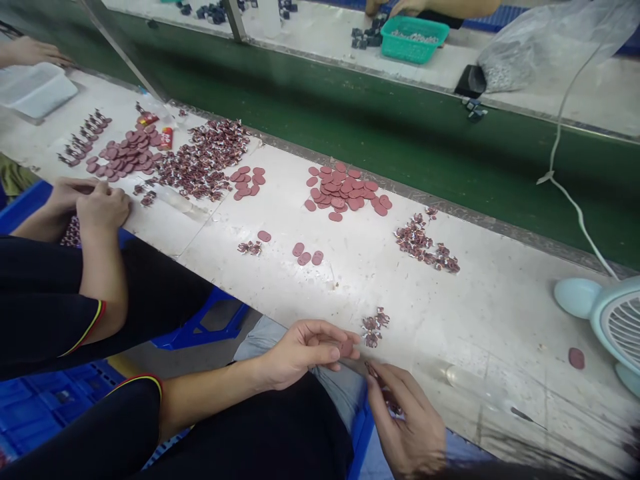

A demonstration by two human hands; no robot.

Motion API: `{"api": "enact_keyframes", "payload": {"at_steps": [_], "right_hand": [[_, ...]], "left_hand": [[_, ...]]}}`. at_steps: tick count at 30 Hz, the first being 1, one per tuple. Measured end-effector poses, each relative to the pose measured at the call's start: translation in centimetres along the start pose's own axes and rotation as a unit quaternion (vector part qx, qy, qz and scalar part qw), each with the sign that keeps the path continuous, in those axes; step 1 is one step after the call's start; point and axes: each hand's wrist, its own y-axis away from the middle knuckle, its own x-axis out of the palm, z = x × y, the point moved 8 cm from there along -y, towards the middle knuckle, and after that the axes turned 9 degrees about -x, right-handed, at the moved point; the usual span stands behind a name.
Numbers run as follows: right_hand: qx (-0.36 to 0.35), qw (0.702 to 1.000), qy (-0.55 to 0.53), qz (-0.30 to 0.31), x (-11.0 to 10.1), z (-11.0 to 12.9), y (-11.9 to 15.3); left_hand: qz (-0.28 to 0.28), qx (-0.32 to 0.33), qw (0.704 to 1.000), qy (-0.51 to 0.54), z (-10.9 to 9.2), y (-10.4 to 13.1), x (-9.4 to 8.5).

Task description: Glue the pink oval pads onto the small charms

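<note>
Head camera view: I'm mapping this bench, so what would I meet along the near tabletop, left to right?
Translucent plastic tub, big heap of brown figures, heap of reddish oval discs, smaller figure heap, light-blue fan.

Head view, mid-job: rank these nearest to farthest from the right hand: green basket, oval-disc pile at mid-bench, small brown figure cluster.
From the right hand:
1. Small brown figure cluster: just up-left in view.
2. Oval-disc pile: farther up-left.
3. Green basket: near the top edge, across the green strip.
</note>
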Motion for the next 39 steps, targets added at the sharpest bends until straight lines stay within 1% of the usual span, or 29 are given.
{"api": "enact_keyframes", "payload": {"at_steps": [2,4,6,8,11,15,20,24,26,28,30,32,34,37,39], "right_hand": [[0.092,0.990,-0.087,-0.065,-0.3,0.8,0.7],[0.172,0.965,-0.166,-0.109,0.2,1.9,1.3],[0.216,0.946,-0.212,-0.119,1.1,3.0,1.5],[0.233,0.938,-0.230,-0.113,1.8,3.8,1.2],[0.224,0.942,-0.233,-0.094,1.9,3.9,0.8],[0.207,0.955,-0.192,-0.090,0.9,3.5,0.6],[0.228,0.946,-0.216,-0.078,1.0,2.5,0.5],[0.169,0.952,-0.250,-0.050,1.3,1.7,-0.1],[0.171,0.949,-0.261,-0.040,1.5,1.1,0.0],[0.198,0.943,-0.265,-0.047,1.5,0.4,0.4],[0.200,0.942,-0.262,-0.056,1.4,0.4,0.5],[0.180,0.948,-0.257,-0.059,1.3,1.0,0.2],[0.190,0.947,-0.247,-0.076,1.3,1.6,0.2],[0.230,0.939,-0.229,-0.113,1.0,2.3,0.5],[0.218,0.946,-0.209,-0.119,0.6,2.9,0.5]], "left_hand": [[0.025,0.004,1.000,-0.006,0.7,-0.2,0.5],[0.050,0.001,0.999,-0.008,1.5,-0.4,1.0],[0.064,-0.007,0.998,-0.009,2.2,-0.5,1.3],[0.069,-0.015,0.997,-0.012,2.6,-0.6,1.5],[0.064,-0.013,0.998,-0.019,2.5,-0.7,1.7],[0.044,-0.009,0.998,-0.039,2.1,-0.8,1.9],[0.015,-0.021,0.998,-0.056,2.3,-0.8,2.0],[0.003,-0.002,0.998,-0.060,2.1,-0.6,2.0],[0.000,0.002,0.998,-0.056,2.1,-0.6,2.0],[0.001,-0.001,0.999,-0.054,2.2,-0.6,2.1],[-0.004,0.000,0.999,-0.053,2.3,-0.7,2.2],[-0.012,0.003,0.999,-0.048,2.4,-0.7,2.2],[-0.016,0.010,0.999,-0.043,2.3,-0.9,2.4],[0.007,0.029,0.999,-0.042,1.6,-0.9,3.2],[0.026,0.043,0.997,-0.052,1.0,-0.8,3.7]]}}
